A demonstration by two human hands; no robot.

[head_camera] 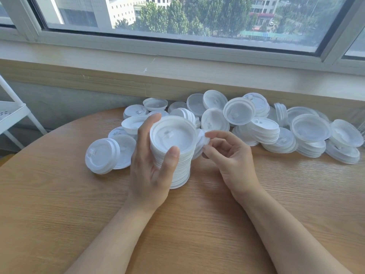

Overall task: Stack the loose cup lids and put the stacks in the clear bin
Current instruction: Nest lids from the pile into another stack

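Stacking step: left hand [153,163] is gripping the lid stack [173,153].
Right hand [227,153] is pinching a loose lid [201,143] at the stack's 3 o'clock; next, seating it squarely on top.

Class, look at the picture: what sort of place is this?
Probably an upper-floor room: a wooden table by a window looking down on trees and buildings, with a white rack beside.

Lids on table, below window.
Tall stack of white plastic cup lids [178,155] stood on round wooden table [197,224], between left hand [152,165] and right hand [231,155]; heap of loose white plastic lids [256,123] lay behind, white wire rack [13,113] far left.
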